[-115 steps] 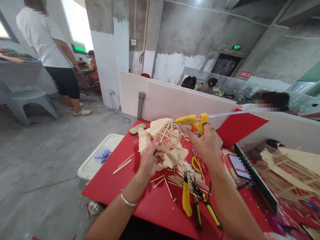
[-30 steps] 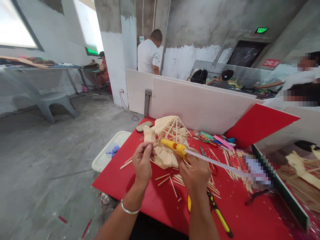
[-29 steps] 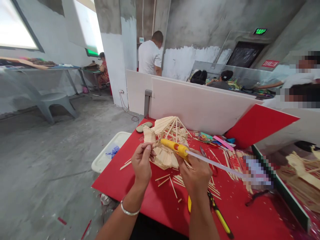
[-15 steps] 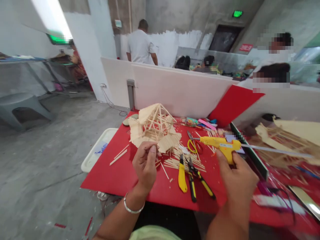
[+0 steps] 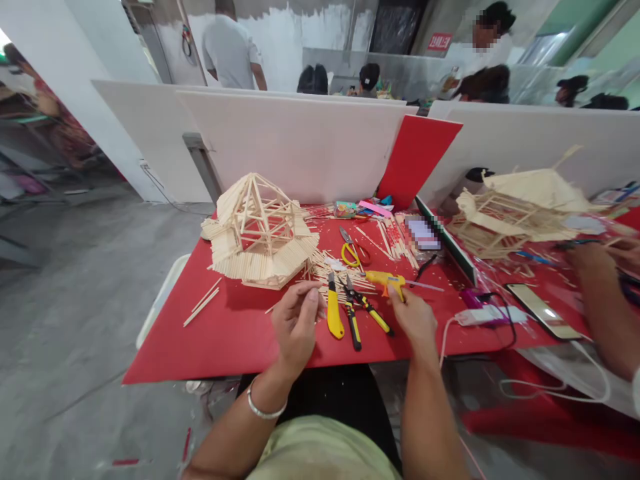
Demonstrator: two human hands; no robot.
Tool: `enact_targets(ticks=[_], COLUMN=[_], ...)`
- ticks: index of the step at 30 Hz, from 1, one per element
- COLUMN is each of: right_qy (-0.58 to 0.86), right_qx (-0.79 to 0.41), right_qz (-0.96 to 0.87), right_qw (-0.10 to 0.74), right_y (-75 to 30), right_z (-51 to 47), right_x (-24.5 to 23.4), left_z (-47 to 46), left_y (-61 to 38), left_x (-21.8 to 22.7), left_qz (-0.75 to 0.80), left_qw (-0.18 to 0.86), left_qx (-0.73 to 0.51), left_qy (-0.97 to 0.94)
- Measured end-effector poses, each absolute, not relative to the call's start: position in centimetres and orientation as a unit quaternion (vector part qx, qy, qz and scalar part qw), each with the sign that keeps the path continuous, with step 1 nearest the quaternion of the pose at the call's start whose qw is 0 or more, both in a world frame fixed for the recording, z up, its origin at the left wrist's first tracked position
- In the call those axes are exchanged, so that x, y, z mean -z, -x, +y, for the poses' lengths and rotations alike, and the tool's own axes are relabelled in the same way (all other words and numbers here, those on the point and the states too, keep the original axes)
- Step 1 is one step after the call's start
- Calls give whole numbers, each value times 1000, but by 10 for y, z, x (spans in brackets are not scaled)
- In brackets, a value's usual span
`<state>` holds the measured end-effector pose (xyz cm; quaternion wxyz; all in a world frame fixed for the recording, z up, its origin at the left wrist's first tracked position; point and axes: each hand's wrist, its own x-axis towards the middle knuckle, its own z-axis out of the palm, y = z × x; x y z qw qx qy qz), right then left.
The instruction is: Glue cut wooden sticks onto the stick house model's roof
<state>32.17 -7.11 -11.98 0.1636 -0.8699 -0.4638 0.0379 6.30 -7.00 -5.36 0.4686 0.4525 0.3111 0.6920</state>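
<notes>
I've got the right hand (image 5: 414, 320) closed round the handle of a yellow plastic glue gun (image 5: 386, 280), nozzle pointing left near a pile of thin pale wooden sticks (image 5: 324, 267); left hand (image 5: 296, 320) has fingers curled in, can't tell if anything's pinched. Between the hands I see a yellow-handled cutter (image 5: 335, 313) and black-and-yellow-handled pliers (image 5: 354, 327) on the red tabletop (image 5: 200, 353). Peaked pale-wood stick structure (image 5: 260, 265) sits far left, beyond the left hand, before a white upright board (image 5: 300, 147).

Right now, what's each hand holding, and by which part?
Right hand: yellow glue gun, by its handle. Left hand: can't tell whether it holds anything.
</notes>
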Motion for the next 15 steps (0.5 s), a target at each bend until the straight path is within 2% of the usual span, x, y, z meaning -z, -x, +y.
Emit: enact_targets(ticks=[8,13,15], right_qy=[903,906,888], right_qx=[-47,-10,4], right_qz=[-398,-393,-410], right_qw=[153,158,208], right_y=[-351,-358,-346], right_z=[-41,-42,-46], right_x=[138,138,126], left_z=[-70,-63,-61], left_y=[-76,-77,-77], left_x=[61,63,63], left_qz=[333,343,336], left_qw=[508,513,521], left_qx=[-632,-628,-630], left_qy=[-482,-475,-467])
